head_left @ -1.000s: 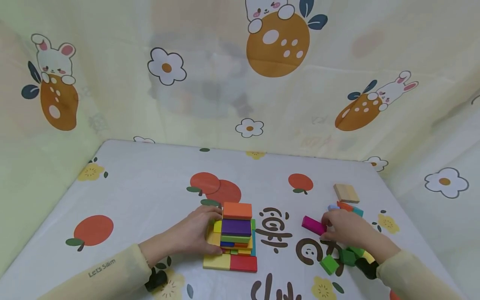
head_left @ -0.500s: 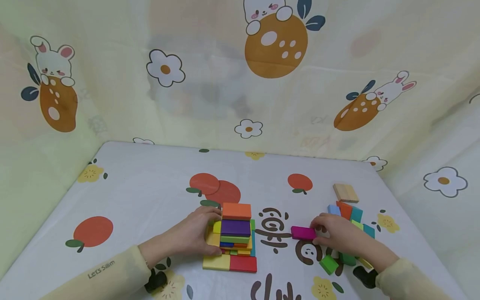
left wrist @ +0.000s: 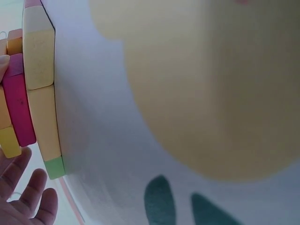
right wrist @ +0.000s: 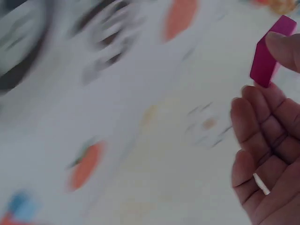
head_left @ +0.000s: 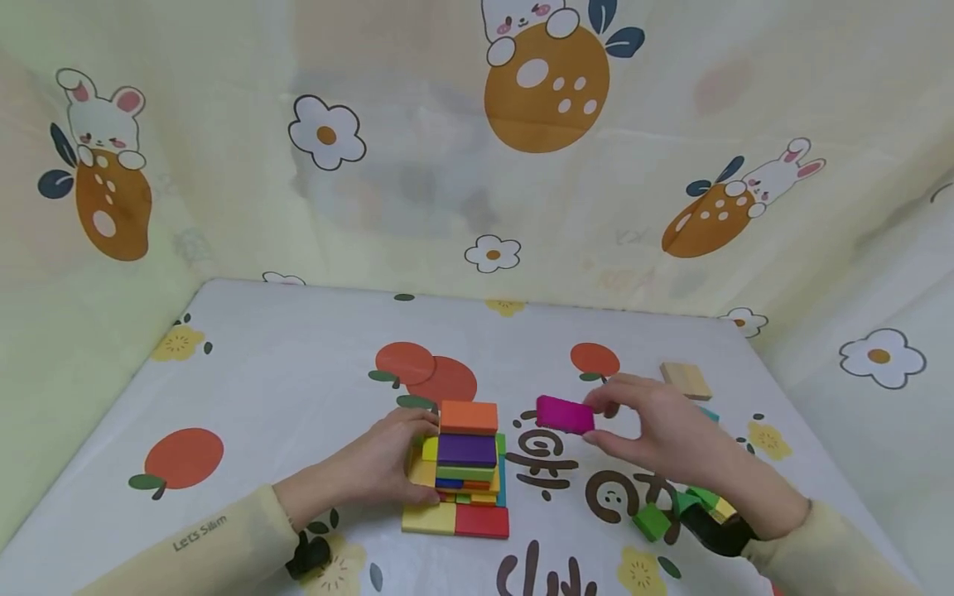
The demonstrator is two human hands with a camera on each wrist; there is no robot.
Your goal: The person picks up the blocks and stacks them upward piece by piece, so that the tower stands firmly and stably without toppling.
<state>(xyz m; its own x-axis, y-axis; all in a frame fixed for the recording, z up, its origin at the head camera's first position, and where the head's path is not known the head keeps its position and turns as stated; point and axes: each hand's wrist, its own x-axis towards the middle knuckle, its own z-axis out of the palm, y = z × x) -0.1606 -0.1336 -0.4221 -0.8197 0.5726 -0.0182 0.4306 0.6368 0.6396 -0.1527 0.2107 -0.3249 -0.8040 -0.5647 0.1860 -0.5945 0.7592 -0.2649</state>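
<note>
My left hand [head_left: 383,459] spans the left side of a block tower [head_left: 467,451], its thumb at the front and its fingers at the back. The tower has an orange block [head_left: 469,417] on top and a purple block [head_left: 467,450] beneath it. In the left wrist view, a magenta block [left wrist: 21,105] shows within the tower near my thumb and fingers. My right hand [head_left: 663,426] pinches a loose magenta block [head_left: 565,415] by its right end, raised to the right of the tower. The right wrist view shows the thumb on that block, with the other fingers spread below.
A green block [head_left: 652,522] lies at right, with several more coloured blocks partly hidden under my right forearm. Farther back sits a plain wooden block [head_left: 686,381]. A printed cloth [head_left: 298,372] covers the table, and patterned curtains [head_left: 417,182] enclose it.
My right hand has lifted the magenta block from beside the loose pile and carried it left toward the tower. The left hand has stayed at the tower.
</note>
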